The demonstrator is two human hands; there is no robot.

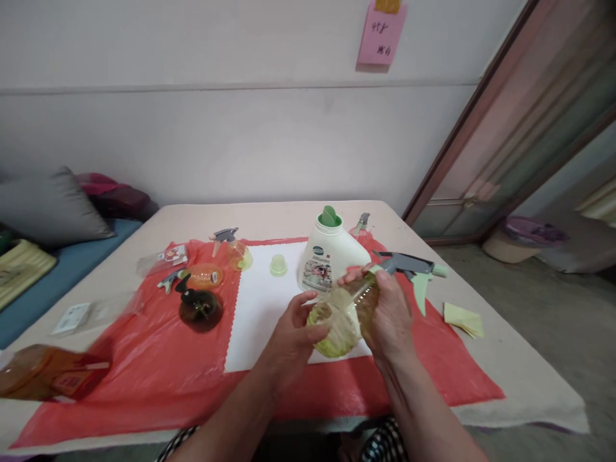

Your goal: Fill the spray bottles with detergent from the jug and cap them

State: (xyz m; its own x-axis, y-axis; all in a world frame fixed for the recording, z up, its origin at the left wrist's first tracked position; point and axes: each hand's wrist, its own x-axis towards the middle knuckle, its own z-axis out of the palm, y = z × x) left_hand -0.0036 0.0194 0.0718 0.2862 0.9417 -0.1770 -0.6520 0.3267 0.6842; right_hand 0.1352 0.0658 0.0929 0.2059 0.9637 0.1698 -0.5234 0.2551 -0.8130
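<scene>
A clear spray bottle (339, 321) with yellow-green liquid lies tilted between my hands, its base turned toward me and its grey and pale green trigger head pointing right. My left hand (297, 327) is curled round the base side. My right hand (391, 314) wraps the body near the neck, hiding part of it. Just behind the bottle stands a white detergent jug (315, 256) with a green spout in its uncapped mouth. To its left a pale green cap (278, 265) rests on a white sheet with scalloped edges (257, 327).
On the left stand a dark pump bottle (199, 311) and a clear spray bottle (239, 255); an orange spray bottle (205, 277) lies between them. A large amber bottle (52, 372) lies near left. Yellow notes (462, 319) lie right. Red plastic sheeting (158, 372) covers much of the table.
</scene>
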